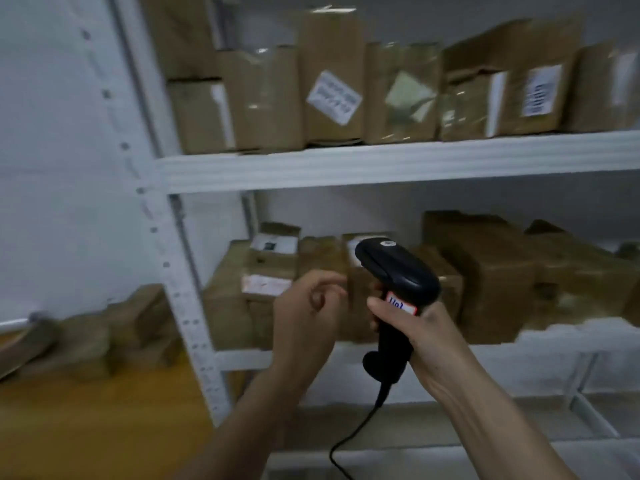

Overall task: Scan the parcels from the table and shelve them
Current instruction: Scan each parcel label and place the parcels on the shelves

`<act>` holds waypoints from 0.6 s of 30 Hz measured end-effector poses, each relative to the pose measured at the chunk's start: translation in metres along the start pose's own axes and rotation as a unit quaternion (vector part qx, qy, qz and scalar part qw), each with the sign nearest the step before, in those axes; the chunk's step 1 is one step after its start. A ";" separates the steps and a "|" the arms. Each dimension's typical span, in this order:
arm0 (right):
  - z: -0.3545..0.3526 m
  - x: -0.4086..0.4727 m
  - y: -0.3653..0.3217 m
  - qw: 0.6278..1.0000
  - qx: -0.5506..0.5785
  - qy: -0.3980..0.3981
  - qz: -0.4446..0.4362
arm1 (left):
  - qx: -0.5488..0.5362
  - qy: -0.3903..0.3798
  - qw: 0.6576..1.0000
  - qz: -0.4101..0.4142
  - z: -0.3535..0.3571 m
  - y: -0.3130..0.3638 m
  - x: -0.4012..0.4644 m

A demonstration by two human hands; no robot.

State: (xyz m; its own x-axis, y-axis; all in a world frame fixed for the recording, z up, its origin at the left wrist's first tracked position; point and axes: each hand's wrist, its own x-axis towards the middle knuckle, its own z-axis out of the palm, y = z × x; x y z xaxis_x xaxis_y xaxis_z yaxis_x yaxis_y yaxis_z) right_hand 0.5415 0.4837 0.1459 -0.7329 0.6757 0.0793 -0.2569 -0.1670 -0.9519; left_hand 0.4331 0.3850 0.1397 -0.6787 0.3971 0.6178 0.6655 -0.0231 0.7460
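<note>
Black scanner (pixel 394 268) gripped in right hand (pixel 427 336); left hand (pixel 304 308) loosely curled, empty, near shelf (pixel 381 168) front edge. Brown parcels (pixel 332 77) shelved; more on table (pixel 86 410) at left. Best aim squarely at next label.

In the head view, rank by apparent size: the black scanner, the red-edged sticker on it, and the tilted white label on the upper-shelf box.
1. Black scanner, though nearness to the camera enlarges it.
2. Tilted white label.
3. Red-edged sticker.

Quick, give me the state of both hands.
Left hand: fingers loosely curled, holding nothing.
Right hand: gripping the scanner by its handle.
</note>
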 end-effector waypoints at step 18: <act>0.309 -0.050 0.193 0.945 -0.217 -0.198 0.146 | 0.210 -0.030 0.930 -0.302 -0.362 -0.187 -0.084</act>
State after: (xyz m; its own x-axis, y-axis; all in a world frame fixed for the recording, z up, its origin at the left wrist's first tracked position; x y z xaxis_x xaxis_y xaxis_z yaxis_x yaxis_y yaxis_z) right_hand 0.3343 0.1957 0.0500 -0.9332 0.3098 -0.1821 0.2114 0.0636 -0.9753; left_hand 0.2530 0.0239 0.0380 -0.9575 0.2724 0.0944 0.2408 0.5757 0.7814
